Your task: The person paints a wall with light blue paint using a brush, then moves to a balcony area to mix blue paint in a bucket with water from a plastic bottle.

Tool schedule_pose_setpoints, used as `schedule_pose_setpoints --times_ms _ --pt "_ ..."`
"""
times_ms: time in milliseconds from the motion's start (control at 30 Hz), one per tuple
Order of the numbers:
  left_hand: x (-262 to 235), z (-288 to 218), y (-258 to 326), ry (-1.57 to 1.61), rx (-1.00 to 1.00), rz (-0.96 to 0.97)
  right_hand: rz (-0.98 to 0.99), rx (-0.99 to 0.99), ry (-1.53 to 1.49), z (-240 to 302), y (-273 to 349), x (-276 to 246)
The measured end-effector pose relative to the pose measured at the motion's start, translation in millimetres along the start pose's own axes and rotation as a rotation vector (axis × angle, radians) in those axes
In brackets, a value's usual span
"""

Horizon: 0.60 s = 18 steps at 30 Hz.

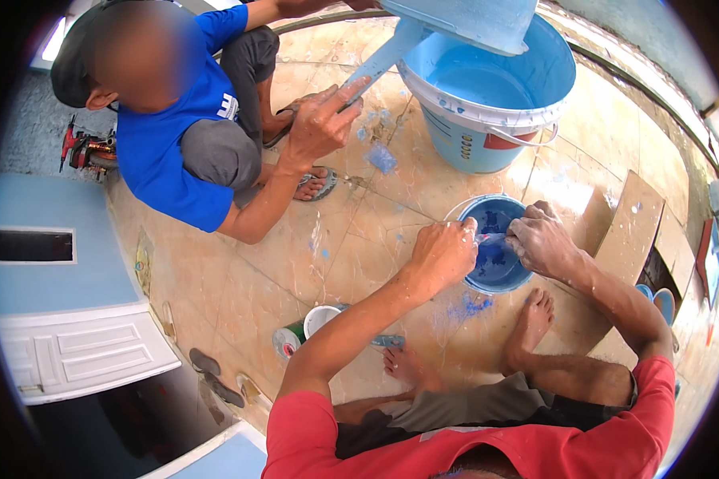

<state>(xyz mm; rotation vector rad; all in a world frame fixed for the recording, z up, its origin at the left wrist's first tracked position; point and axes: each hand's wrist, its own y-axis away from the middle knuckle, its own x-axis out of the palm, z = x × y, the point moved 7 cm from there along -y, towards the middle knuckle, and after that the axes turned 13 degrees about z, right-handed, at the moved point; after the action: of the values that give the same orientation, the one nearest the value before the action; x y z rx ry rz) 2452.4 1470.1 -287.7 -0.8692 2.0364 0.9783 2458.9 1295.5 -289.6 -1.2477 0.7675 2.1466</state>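
Note:
A small blue bucket with dark blue patches inside stands on the tiled floor in front of me. Over its mouth, my left hand and my right hand pinch a small, thin, whitish packet with a pinkish mark between them. It looks like a sachet, though my fingers cover much of it. Both hands are closed, and pale smears coat my right hand. Dark blue powder is spilled on the tiles just below the bucket.
Across from me, a crouching person in a blue shirt tips a light blue long-handled dipper over a large paint bucket. Cardboard lies at the right. A white-rimmed pot and a can stand beside my left arm.

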Motion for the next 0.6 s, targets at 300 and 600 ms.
schedule_pose_setpoints --times_ms 300,600 --pt "-2.7 8.4 -2.2 0.045 0.066 -0.149 -0.148 0.009 0.006 -8.7 -2.1 -6.1" --pt "-0.1 -13.2 -1.8 -0.108 0.111 -0.120 -0.221 -0.081 0.022 -6.4 -7.8 15.0"
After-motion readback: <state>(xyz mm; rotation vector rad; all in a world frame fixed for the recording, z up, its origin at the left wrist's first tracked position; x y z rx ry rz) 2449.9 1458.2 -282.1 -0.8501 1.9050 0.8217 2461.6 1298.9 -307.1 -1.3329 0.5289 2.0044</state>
